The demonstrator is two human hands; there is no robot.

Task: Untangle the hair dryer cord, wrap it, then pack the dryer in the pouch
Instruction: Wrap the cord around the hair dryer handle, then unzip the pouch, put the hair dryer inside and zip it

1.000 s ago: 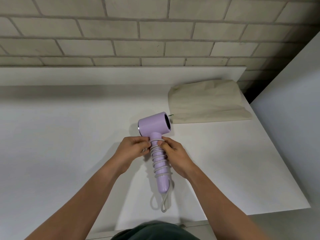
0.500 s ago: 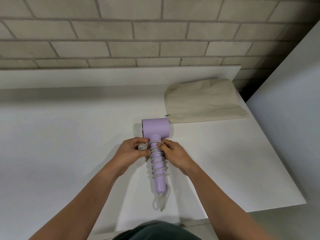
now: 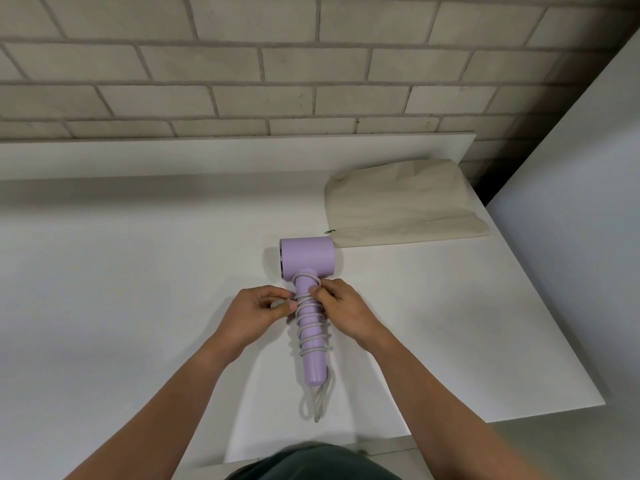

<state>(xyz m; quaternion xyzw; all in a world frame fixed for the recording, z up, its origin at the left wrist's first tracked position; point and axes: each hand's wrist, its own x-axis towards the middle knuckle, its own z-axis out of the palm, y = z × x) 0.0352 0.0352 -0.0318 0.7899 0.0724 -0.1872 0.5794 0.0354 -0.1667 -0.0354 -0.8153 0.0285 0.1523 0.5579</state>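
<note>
lilac plastic hair dryer (image 3: 307, 258): lies flat on the table, short cylindrical head toward the wall, straight handle pointing back toward the person; sits right of the table's middle.

pale grey cord (image 3: 306, 306): wound in loose spiral turns down the handle, crowded at the top and wider apart lower down; a small loop and a free end trail past the handle's butt onto the table.

left hand (image 3: 252, 315): at the handle's left side, fingers curled, thumb and forefinger tips pinching the cord's upper turns.

right hand (image 3: 343, 310): at the handle's right side, just below the head; thumb pressed onto the topmost turn, the other fingers curled in against the handle and wrapped cord.

beige cloth pouch (image 3: 401, 206): lies flat and creased at the table's far right corner, just beyond the dryer's head; whether its near edge touches the head cannot be told. Small dark tab at its near left corner.

white table (image 3: 138, 271): matte top with a raised white ledge along the back.

surroundings: pale brick wall (image 3: 242, 64) behind the ledge, plain white panel (image 3: 571, 202) at the right, dark green garment (image 3: 311, 462) at the bottom edge.
</note>
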